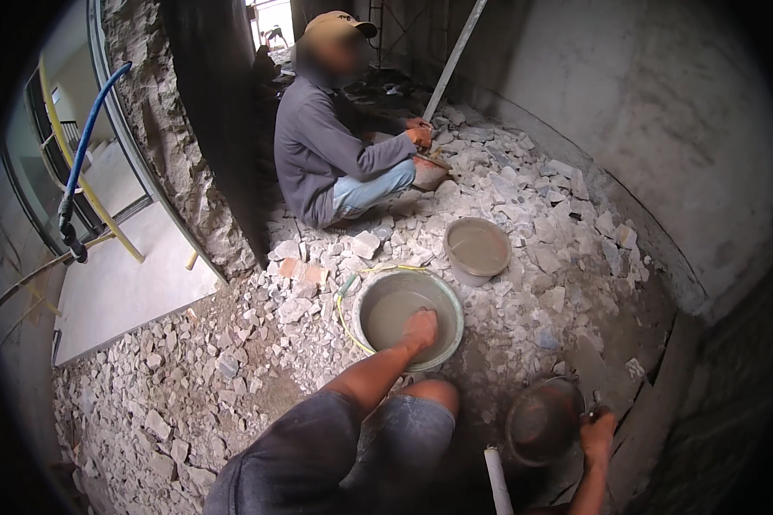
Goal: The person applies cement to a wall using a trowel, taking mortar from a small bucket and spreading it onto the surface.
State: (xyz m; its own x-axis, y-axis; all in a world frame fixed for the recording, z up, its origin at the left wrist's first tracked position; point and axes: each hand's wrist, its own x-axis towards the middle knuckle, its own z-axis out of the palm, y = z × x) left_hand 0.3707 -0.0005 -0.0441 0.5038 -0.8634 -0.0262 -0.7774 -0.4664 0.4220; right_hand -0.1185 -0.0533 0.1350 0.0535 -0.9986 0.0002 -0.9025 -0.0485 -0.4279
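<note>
My left hand (pixel 420 329) reaches into a round tub with a pale green rim (pixel 453 313), near its right inner side. Grey, wet mix (pixel 395 316) lies in this tub. My fingertips are lost against the mix, so their grip does not show. Low on the right, my right hand (pixel 598 431) is closed around the handle of a trowel, whose flat grey blade (pixel 589 367) points away from me. Just left of that hand sits a dark round pan (pixel 543 421).
A smaller bucket of grey mix (pixel 477 249) stands beyond the tub. Farther off, a person in a grey top (pixel 331 146) sits on rubble (pixel 524 206) with both hands by a bowl. A bare wall (pixel 661 129) rises right; a blue hose (pixel 86 154) hangs left. A pale tube (pixel 496 481) is near me.
</note>
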